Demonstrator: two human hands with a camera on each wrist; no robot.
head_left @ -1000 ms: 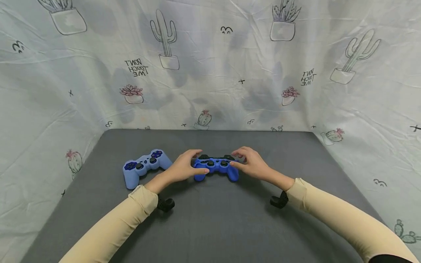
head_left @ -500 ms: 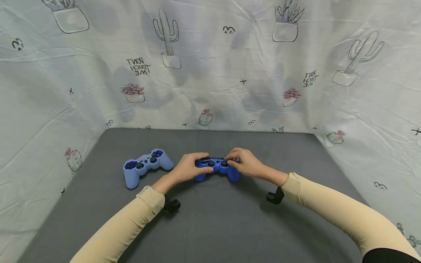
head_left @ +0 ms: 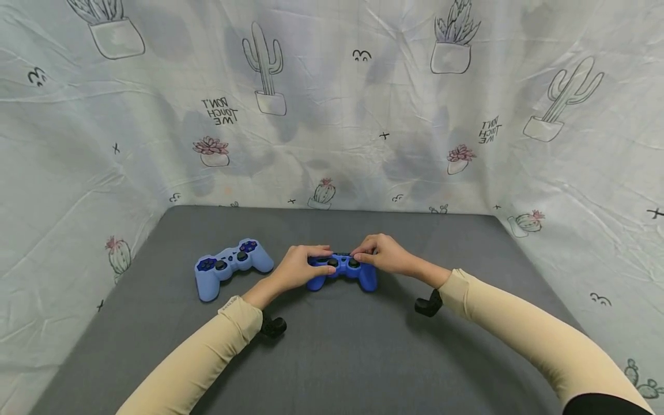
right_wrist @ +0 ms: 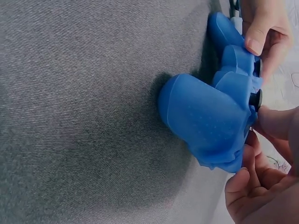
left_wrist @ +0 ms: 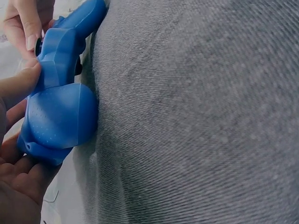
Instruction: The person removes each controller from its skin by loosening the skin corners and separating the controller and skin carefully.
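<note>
Blue controller [head_left: 340, 269] pinched at both ends by left hand [head_left: 295, 268] and right hand [head_left: 386, 256]; better held level, thumbs steady, low above grey surface [head_left: 337, 357].

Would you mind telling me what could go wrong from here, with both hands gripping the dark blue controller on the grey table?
1. The dark blue controller wears a soft skin; the left hand and right hand pinch it near the top edge, so the cover might stretch or tear if pulled unevenly.
2. Thumbs lie by the black sticks, which could snag.
3. The light blue controller lies beside the left forearm on the table; a sideways elbow move might knock it.
</note>
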